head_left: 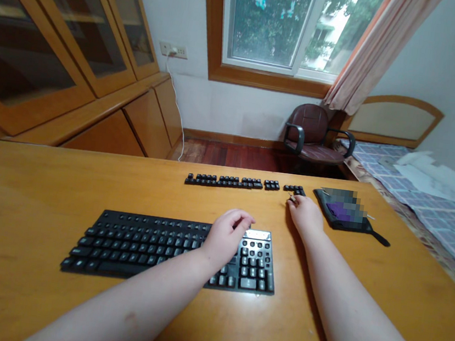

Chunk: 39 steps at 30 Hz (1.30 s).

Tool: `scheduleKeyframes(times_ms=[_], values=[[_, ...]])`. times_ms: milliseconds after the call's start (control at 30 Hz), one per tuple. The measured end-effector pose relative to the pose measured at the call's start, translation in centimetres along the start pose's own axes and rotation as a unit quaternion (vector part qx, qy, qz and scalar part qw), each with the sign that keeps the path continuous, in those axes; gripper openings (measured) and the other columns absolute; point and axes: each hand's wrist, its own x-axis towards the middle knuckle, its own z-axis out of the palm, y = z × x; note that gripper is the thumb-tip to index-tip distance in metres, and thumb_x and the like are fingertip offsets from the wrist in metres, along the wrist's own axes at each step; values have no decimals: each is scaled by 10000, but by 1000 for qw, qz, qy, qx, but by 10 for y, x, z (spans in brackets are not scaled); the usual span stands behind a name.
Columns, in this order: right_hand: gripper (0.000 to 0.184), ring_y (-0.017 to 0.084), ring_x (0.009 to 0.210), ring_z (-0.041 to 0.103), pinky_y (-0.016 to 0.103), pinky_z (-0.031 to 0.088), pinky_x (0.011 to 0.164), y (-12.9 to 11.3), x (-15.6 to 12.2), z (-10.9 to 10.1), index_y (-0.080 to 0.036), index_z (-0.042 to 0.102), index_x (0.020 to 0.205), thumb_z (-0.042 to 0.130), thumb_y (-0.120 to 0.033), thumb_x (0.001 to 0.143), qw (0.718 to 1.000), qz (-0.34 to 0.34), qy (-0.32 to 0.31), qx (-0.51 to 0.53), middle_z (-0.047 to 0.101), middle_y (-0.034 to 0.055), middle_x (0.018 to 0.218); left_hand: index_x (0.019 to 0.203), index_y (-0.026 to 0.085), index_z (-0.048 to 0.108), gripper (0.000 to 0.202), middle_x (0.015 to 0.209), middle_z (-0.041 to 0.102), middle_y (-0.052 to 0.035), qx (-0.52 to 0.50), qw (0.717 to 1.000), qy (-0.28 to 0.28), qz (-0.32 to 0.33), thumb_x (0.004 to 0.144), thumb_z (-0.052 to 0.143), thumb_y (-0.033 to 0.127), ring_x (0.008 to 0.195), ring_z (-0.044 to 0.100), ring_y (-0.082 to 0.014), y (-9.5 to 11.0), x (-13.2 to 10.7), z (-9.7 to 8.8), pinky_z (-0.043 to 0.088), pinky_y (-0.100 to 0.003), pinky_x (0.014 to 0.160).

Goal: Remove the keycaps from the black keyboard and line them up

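A black keyboard (130, 252) lies on the wooden desk, with bare switch spots along its top rows and at the upper part of its number pad. My left hand (225, 239) rests over its back edge, fingers curled and thumb drawn in, gripping it there. Farther right, my right hand (307, 216) pinches a small thin tool (291, 197) whose kind is too small to tell. Its fingertips are just in front of the right end of several loose black keycaps (230, 182), set out in two rows behind the keyboard.
A black zip pouch (345, 210) with a wrist strap lies right of my right hand, partly pixelated. The desk's (43, 186) far edge runs behind the keycaps. Beyond it are a brown armchair (311, 131), a bed (436, 190) and a glass-door cabinet (134, 117).
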Motion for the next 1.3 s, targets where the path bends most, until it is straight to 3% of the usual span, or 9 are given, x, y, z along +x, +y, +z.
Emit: scheduleKeyframes(times_ms=[367,600,733,967,1300], values=[[329,214,852,596,275,413,659,0,-2,-1,-219,682,975,425,-375,842,1000,9,15,-3,638,89,983,815,177,620,192,856,631,-31,4,1000,-5,-1,861,447,245,819,586,-160,1,-1,1,455,-285,764],[342,205,890,595,266,428,725,-2,-2,-2,-218,690,1000,412,-357,858,1000,17,-1,3,634,86,1025,814,174,623,185,839,637,-35,6,1000,-12,4,856,455,237,820,585,-167,-1,0,1,452,-294,763],[352,202,931,592,261,424,791,-2,-1,3,-233,640,1110,424,-349,858,1000,10,-4,-1,618,69,1093,798,169,622,186,830,637,-37,6,1000,-13,6,853,455,229,817,582,-167,-1,0,2,448,-290,757],[443,224,960,593,281,442,776,-3,-1,3,-268,507,1271,411,-381,854,999,28,-35,-20,598,92,1123,790,172,625,190,813,635,-34,13,1000,-16,9,853,456,232,798,580,-164,0,0,1,450,-285,740],[476,245,956,601,323,451,775,-4,0,1,-280,449,1314,387,-398,856,997,41,-60,-18,631,92,1108,781,172,634,201,787,631,-30,11,1000,-17,12,850,459,243,788,583,-166,0,0,2,446,-286,734]])
